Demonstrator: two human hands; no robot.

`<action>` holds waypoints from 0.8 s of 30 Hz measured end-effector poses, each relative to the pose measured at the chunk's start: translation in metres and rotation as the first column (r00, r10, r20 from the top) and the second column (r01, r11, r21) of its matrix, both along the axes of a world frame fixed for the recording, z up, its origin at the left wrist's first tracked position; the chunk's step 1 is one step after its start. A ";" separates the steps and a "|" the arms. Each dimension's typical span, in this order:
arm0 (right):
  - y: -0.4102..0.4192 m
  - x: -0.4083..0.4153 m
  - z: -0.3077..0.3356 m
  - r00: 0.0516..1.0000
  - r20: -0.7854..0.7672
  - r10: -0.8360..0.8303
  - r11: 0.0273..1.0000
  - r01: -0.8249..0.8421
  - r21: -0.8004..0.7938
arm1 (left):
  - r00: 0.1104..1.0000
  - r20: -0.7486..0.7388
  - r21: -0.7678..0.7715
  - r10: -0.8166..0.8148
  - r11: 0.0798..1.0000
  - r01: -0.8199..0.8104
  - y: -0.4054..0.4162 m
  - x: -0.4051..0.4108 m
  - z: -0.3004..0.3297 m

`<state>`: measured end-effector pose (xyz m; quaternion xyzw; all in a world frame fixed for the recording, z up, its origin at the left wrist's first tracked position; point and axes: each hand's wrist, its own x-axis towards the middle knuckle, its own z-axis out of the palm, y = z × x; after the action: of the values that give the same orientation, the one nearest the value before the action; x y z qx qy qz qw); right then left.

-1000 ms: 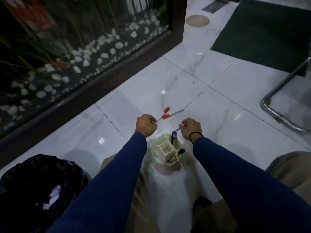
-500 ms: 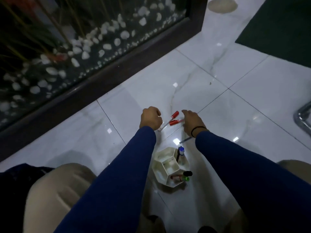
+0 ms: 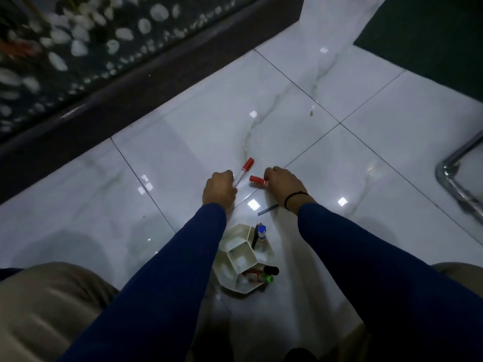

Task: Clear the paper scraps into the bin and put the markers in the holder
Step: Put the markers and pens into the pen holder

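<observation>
My left hand (image 3: 219, 190) grips a white marker with a red cap (image 3: 244, 169); the cap sticks up past my fingers. My right hand (image 3: 283, 185) grips a second red-capped marker (image 3: 257, 180), whose cap points left and whose body is hidden in my fist. A thin blue pen (image 3: 268, 209) lies on the floor just under my right wrist. The white hexagonal holder (image 3: 236, 253) stands on the tiles between my forearms, with a blue-capped marker (image 3: 261, 231) in its far cell and black and green-capped markers (image 3: 269, 275) in its right cell.
White marble tiles cover the floor. A dark wooden frame (image 3: 130, 92) with glass and white pebbles behind it runs along the left. A dark mat (image 3: 431, 30) lies top right, and a chrome chair leg (image 3: 454, 176) stands at the right. My knees show at both bottom corners.
The view has tilted down and forward, and the bin at bottom left has left the frame. My right hand moved from the blue pen to the second red marker and closed on it.
</observation>
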<state>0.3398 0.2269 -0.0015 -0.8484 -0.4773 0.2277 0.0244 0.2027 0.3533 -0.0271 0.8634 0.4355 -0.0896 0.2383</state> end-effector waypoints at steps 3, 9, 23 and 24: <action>0.007 0.006 0.023 0.984 -0.110 -0.139 0.980 0.153 0.130 | 0.980 0.077 -0.178 0.182 0.970 -0.166 0.009 -0.006 0.012; 0.026 -0.022 0.075 0.824 -0.506 -0.255 0.857 0.435 0.276 | 0.780 0.249 -0.602 0.574 0.723 -0.340 0.006 -0.023 0.090; -0.012 -0.082 0.113 0.832 -0.553 -0.057 0.961 0.196 0.196 | 0.964 0.080 -0.544 0.254 0.821 -0.172 -0.045 -0.101 0.144; -0.014 -0.085 0.113 0.829 -0.556 -0.057 0.965 0.189 0.183 | 0.978 0.071 -0.512 0.197 0.849 -0.134 -0.048 -0.103 0.145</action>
<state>0.2552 0.2126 0.1112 -0.7686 -0.4174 0.4011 0.2722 0.1001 0.3054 0.1177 0.7341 0.4543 -0.1272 0.4884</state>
